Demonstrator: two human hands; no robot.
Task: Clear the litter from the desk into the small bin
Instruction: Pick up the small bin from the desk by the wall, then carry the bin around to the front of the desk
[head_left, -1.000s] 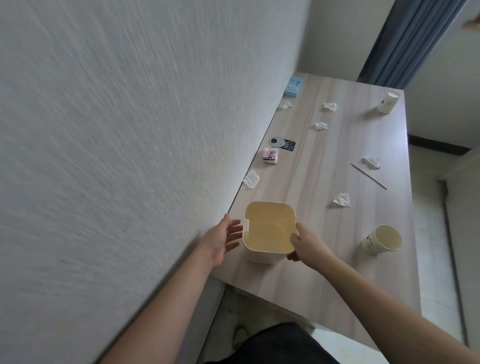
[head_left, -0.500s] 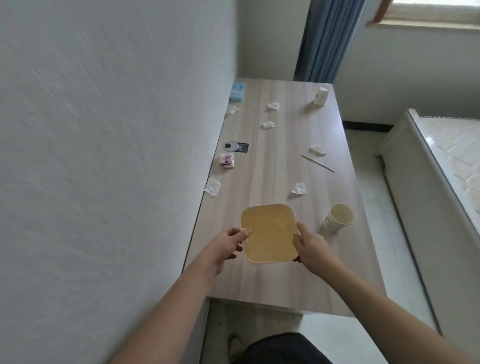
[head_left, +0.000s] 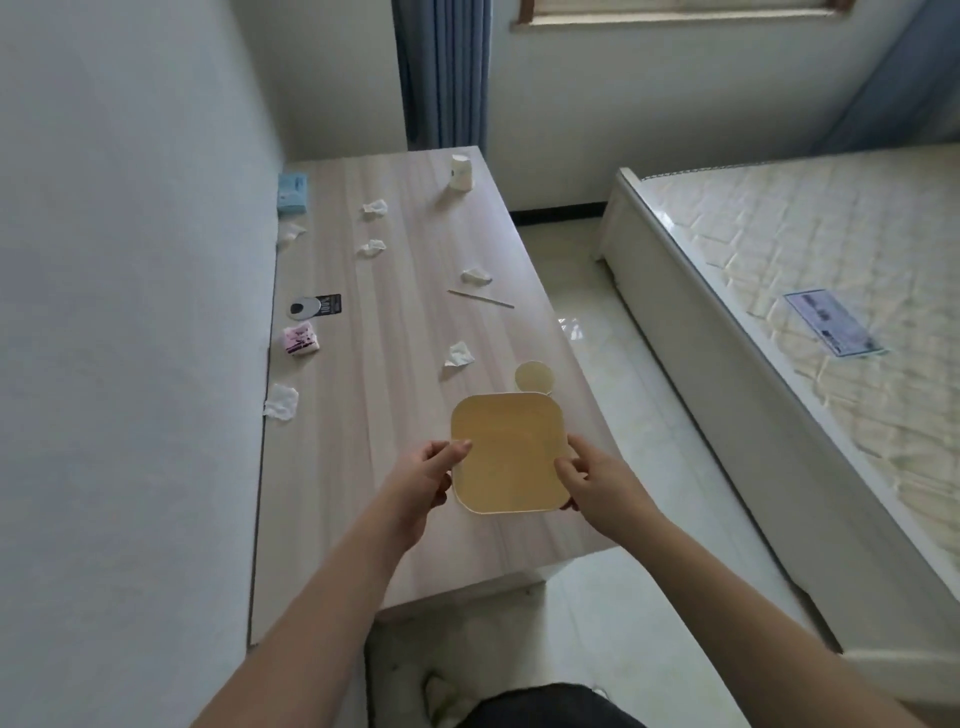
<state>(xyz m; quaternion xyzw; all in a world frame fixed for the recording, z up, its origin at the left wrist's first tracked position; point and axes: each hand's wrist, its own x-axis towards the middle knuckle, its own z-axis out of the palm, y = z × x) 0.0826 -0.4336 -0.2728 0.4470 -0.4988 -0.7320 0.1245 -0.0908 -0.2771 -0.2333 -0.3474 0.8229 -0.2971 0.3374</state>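
The left hand (head_left: 426, 475) and right hand (head_left: 597, 480) each grip 1 side of the small bin (head_left: 506, 460), over the desk (head_left: 395, 364). The nearest crumpled tissue (head_left: 459, 355) lies just beyond the bin, about equally near both hands

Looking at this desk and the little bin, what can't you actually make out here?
- Head view: the paper cup behind the small bin shows only its rim; the bin hides the rest.
- The right hand hides its own fingers on the bin's far side.
- Print on the black card is too small to read.
- The blue box: label blurred.
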